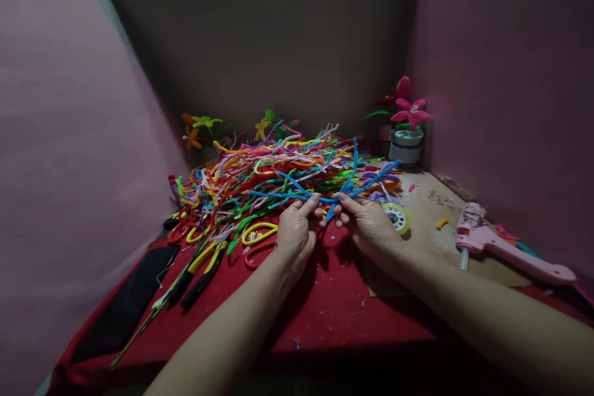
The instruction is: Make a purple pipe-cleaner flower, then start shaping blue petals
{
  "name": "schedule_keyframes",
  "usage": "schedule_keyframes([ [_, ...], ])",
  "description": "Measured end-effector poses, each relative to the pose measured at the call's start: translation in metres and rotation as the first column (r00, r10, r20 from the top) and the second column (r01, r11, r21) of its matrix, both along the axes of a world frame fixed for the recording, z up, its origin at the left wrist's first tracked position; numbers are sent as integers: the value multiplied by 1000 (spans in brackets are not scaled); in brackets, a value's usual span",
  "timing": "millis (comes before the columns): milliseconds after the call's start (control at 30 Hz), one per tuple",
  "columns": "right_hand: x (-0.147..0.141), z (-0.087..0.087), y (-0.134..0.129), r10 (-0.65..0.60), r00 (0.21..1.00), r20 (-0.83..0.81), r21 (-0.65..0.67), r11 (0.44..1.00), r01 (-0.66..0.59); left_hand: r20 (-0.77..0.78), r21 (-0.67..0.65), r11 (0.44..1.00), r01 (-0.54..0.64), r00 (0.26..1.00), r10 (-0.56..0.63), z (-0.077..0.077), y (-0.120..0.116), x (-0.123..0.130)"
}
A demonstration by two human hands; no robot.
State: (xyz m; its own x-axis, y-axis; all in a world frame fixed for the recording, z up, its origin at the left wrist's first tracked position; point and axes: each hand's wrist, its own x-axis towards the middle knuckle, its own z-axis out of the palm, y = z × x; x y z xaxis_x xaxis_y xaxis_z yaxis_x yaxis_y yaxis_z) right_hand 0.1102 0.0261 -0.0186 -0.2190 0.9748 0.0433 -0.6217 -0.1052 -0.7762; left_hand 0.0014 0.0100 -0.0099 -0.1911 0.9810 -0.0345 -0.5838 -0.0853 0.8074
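Blue pipe cleaners (pixel 371 179), crossed and joined near their middle, are held up between my two hands over the front of a big heap of coloured pipe cleaners (pixel 283 161). My left hand (pixel 301 226) pinches them between thumb and forefinger. Close beside it, my right hand (pixel 364 223) pinches the same blue stems near the crossing, with several ends fanning out to the upper right. How the stems are joined under the fingertips is hidden. Behind my right hand lies a yellow tape roll (pixel 398 218).
Yellow-black pliers (pixel 204 269), red and yellow scissors handles (pixel 260 234) and a black flat object (pixel 127 300) lie to the left. On a board (pixel 427 216) at right rests a pink glue gun (pixel 505 247). A pink flower (pixel 412 112) stands in a grey pot (pixel 405 147) behind.
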Motion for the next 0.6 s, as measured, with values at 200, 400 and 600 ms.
schedule_keyframes([
  [200, 0, -1, 1, 31, 998, -62, -27, 999, -33, -169, 45, 999, -15, 985, 23, 0, -1, 0],
  [400, -1, -4, 1, 91, 996, -18, -8, 996, -91, -247, 81, 995, 52, 969, -31, -2, -3, 1],
  [600, 1, -10, 6, -39, 995, 95, 32, 999, 36, -347, 110, 994, -20, 936, 57, -1, -5, 1],
])
